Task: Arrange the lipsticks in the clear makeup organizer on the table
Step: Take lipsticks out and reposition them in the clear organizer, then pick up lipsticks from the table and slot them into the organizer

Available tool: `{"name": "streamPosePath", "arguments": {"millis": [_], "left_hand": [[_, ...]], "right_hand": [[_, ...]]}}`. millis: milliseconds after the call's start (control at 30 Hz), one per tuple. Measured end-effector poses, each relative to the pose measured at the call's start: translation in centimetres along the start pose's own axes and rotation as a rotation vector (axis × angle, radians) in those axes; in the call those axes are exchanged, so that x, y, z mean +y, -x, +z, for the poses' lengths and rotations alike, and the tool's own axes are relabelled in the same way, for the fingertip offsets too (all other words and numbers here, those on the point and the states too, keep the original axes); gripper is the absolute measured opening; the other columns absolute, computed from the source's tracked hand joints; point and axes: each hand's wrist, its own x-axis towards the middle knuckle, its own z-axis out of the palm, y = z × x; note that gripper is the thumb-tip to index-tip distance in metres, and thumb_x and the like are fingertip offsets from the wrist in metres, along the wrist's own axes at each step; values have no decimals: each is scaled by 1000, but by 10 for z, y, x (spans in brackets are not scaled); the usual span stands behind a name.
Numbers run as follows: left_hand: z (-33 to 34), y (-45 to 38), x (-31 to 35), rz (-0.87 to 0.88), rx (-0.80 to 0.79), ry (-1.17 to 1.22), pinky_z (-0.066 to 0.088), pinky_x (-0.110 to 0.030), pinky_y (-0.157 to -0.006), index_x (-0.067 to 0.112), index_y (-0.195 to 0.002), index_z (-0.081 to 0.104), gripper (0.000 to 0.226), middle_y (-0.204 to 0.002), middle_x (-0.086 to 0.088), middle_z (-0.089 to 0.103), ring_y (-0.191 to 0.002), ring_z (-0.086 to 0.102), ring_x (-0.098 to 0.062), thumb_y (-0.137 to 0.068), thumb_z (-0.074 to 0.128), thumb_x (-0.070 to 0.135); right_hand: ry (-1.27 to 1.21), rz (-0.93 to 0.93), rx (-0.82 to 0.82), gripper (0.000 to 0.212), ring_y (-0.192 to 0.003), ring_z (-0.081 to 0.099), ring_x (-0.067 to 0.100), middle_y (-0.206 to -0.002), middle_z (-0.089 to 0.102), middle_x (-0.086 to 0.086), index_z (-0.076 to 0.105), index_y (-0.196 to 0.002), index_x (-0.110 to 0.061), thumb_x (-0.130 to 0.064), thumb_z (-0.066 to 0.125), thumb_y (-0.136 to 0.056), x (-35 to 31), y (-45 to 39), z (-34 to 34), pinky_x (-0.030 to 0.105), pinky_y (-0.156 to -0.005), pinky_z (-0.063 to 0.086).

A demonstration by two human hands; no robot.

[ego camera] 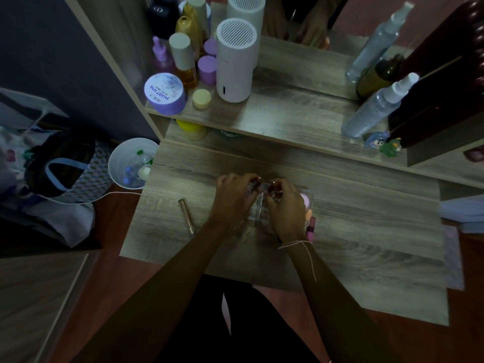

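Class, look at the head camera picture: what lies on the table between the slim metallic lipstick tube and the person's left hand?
Nothing: in the head view only bare wood-grain table separates the slim metallic lipstick tube from the left hand.

two hands (233, 197), two spray bottles (377, 106)

Shelf (288, 119), left end: purple jar (165, 93), amber bottles (186, 64), small yellow-lidded pot (201, 99), white ribbed cylinder (235, 60). Right end: clear spray bottle (377, 108). White bucket (131, 163) stood off the table's (366, 231) left edge.
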Motion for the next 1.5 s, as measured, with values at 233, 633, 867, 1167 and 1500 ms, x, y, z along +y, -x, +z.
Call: {"name": "streamPosePath", "arguments": {"millis": [233, 633, 867, 1167, 1500], "left_hand": [[0, 0, -2, 28, 21, -2, 24, -31, -86, 17, -112, 60, 31, -103, -3, 68, -97, 58, -26, -82, 67, 23], [-6, 7, -4, 45, 36, -16, 26, -30, -86, 16, -116, 61, 33, -108, -2, 68, -99, 59, -24, -87, 64, 31], [-14, 19, -6, 4, 63, -13, 33, -41, -96, 10, -117, 61, 37, -113, -9, 68, -104, 61, -27, -87, 65, 31], [-52, 57, -29, 14, 198, 72, 41, -42, -88, 14, -110, 63, 29, -103, -5, 69, -90, 63, -22, -83, 71, 23], [-86, 115, -82, -185, 123, 86, 45, -41, -83, 18, -105, 63, 23, -101, -3, 63, -92, 59, -21, -83, 69, 20]], "right_hand": [[-16, -14, -3, 31, -100, 65, 21, -111, 70, 6, 65, -113, -14, -16, 71, -83, -2, 1, -4, 35, -92, 48], [-3, -8, 0, 33, -106, 62, 21, -115, 69, 7, 63, -118, -10, -15, 68, -86, -3, 8, -10, 11, -81, 22], [-72, 12, -33, 35, -106, 60, 22, -118, 63, 1, 54, -124, -22, -23, 61, -90, -9, 17, -18, 45, -93, 49], [-161, -76, 179, 27, -87, 63, 18, -106, 63, 7, 60, -108, -20, -10, 65, -83, -7, 59, -32, 13, -74, 45], [-69, 65, 198, 20, -104, 63, 41, -107, 70, 15, 65, -101, -12, -7, 66, -82, 3, 128, -20, 44, -83, 53]]}}
